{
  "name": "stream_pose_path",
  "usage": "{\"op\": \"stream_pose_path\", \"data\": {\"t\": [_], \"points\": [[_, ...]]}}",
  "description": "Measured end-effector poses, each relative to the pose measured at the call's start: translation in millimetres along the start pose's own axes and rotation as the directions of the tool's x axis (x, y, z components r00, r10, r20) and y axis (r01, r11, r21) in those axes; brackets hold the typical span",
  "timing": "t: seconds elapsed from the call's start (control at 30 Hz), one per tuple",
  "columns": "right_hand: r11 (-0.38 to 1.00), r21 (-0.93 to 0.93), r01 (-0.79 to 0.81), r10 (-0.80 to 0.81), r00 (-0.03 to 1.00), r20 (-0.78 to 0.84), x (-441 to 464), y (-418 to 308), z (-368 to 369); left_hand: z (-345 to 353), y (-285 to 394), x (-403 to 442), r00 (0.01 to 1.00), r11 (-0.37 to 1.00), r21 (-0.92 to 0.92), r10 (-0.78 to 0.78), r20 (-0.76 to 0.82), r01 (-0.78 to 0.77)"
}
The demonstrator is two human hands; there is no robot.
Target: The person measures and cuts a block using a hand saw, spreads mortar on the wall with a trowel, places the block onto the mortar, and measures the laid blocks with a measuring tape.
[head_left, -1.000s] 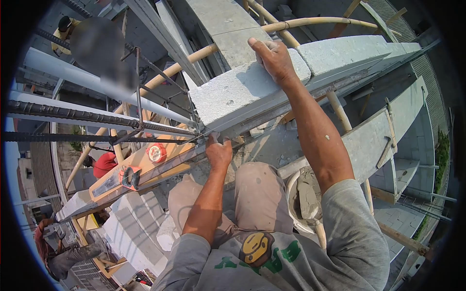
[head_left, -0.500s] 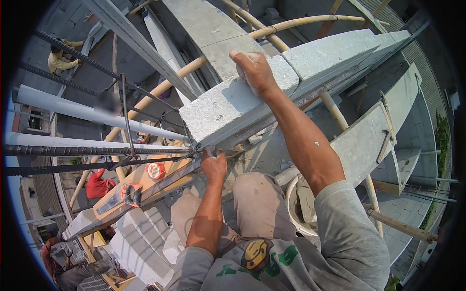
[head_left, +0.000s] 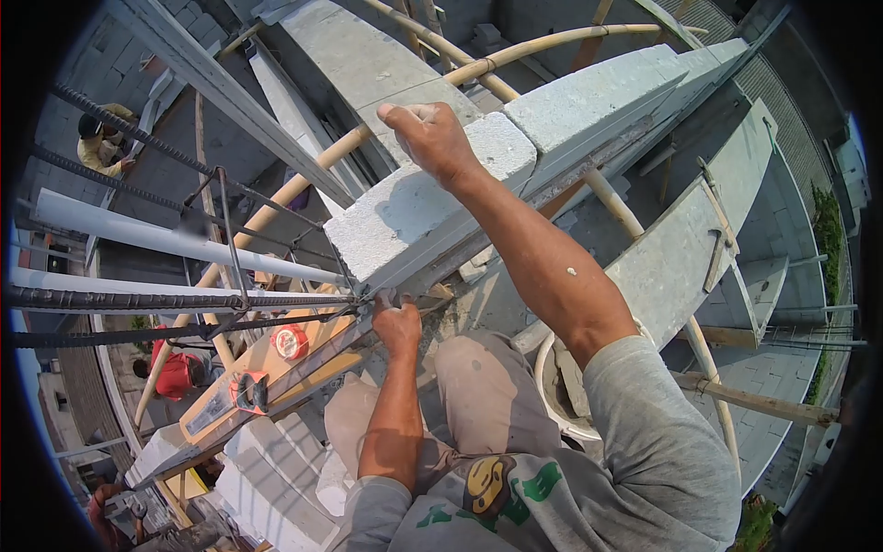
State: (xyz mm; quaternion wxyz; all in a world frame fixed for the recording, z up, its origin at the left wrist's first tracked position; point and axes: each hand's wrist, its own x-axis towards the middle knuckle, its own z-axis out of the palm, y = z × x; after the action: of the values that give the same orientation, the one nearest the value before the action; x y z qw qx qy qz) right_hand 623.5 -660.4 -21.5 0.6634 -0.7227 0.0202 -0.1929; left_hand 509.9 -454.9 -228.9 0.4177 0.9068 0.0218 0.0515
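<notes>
A white, rough-faced concrete block (head_left: 501,152) lies at the near end of a row of similar blocks. My right hand (head_left: 429,140) is closed in a fist above its top face and casts a shadow on it. No tool shows in that fist. Below the block's near corner, my left hand (head_left: 397,322) has its fingers drawn together beside the steel rebar (head_left: 276,300). Whatever those fingertips pinch is too small to make out. A thin line runs along the block's lower side face.
A handsaw (head_left: 248,392) and a red-and-white tape roll (head_left: 289,341) lie on a plank at lower left. A bucket (head_left: 544,373) stands by my knee. A hammer (head_left: 716,260) rests on the right-hand panel. Bamboo poles (head_left: 589,39) cross behind; co-workers are on the left.
My right fist has shifted left and slightly up over the block. My left hand stays by the block's lower corner. The whole view has shifted a little.
</notes>
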Motion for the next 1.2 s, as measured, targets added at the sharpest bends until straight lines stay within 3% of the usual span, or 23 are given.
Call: {"op": "stream_pose_path", "data": {"t": [0.13, 0.17, 0.27, 0.37, 0.5, 0.63, 0.93, 1.2], "points": [[0.959, 0.141, 0.245, -0.255, 0.965, 0.057, -2, -50, 16, 1, -2, 1, 1.0, 1.0, 0.01, 0.022, -0.017, -0.022], [0.965, 0.124, 0.231, -0.241, 0.968, 0.072, -7, -46, 12, -1, 1, 2, 0.999, 0.999, 0.018, 0.033, -0.007, -0.033], [0.969, 0.222, -0.106, 0.107, 0.994, 0.006, -2, 29, -23, -5, -4, 4, 0.999, 0.999, 0.031, 0.035, -0.006, -0.035], [0.998, -0.055, -0.025, 0.025, 1.0, 0.015, -2, 30, -17, -8, -6, -4, 1.0, 0.996, 0.082, 0.026, 0.01, -0.026], [0.985, 0.159, -0.067, 0.078, 0.995, -0.064, -1, 38, -17, -1, -1, 4, 0.996, 0.996, 0.013, 0.087, -0.026, -0.086], [0.989, 0.042, -0.142, 0.144, 0.989, -0.045, -5, 29, -18, -3, -1, 1, 1.0, 1.0, 0.001, -0.004, 0.018, 0.004], [0.974, 0.19, -0.123, 0.126, 0.992, -0.004, -3, 33, -16, -2, 2, -1, 0.998, 0.999, -0.005, -0.051, 0.031, 0.051], [0.97, 0.202, -0.137, 0.144, 0.989, -0.02, -2, 34, -15, -1, 0, 0, 0.998, 0.999, 0.004, -0.051, 0.042, 0.051]]}}
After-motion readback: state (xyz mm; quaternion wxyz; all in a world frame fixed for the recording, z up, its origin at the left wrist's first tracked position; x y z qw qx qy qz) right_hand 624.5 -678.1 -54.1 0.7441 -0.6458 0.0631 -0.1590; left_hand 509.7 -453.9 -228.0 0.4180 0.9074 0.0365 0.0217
